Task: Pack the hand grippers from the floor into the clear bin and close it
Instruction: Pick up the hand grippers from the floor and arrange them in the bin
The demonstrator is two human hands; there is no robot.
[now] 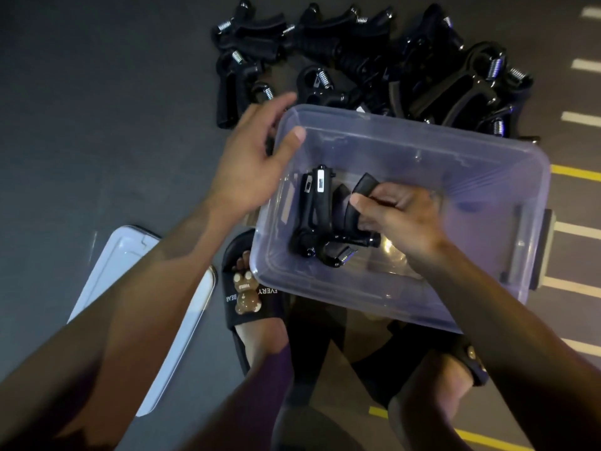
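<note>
R hand [396, 216] hides gripper [325, 222] handles in bin [422, 141]

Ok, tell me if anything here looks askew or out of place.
The clear bin sits tilted, its near edge resting over the person's sandalled feet rather than flat on the floor. Otherwise nothing odd: the lid lies beside it, and the hand grippers are heaped on the floor behind, waiting to be packed.

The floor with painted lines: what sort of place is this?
Probably a gym: dark matted floor with white and yellow painted lines, and a pile of black hand grippers beyond the clear bin.
</note>
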